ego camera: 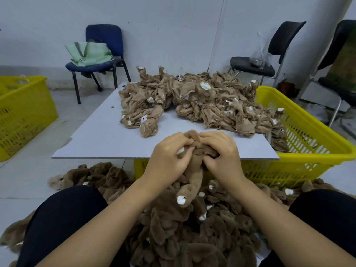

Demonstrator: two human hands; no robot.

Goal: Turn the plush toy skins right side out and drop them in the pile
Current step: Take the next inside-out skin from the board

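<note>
Plush skin (194, 166), frame centre: soft, light, floppy; left hand (169, 160) and right hand (221, 157) both pinch its bunched opening, probably the best hold.

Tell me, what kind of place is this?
Probably a toy workshop: inside-out plush skins heaped on a board, furry finished ones piled on the floor, and yellow crates.

Hidden: my fingertips, buried in the plush skin (194, 160) under my left hand (169, 157) and right hand (221, 153). Cut off by the edge: left yellow basket (23, 112), far-right chair (342, 60). Indistinct: contents of plastic bag (259, 58).
</note>
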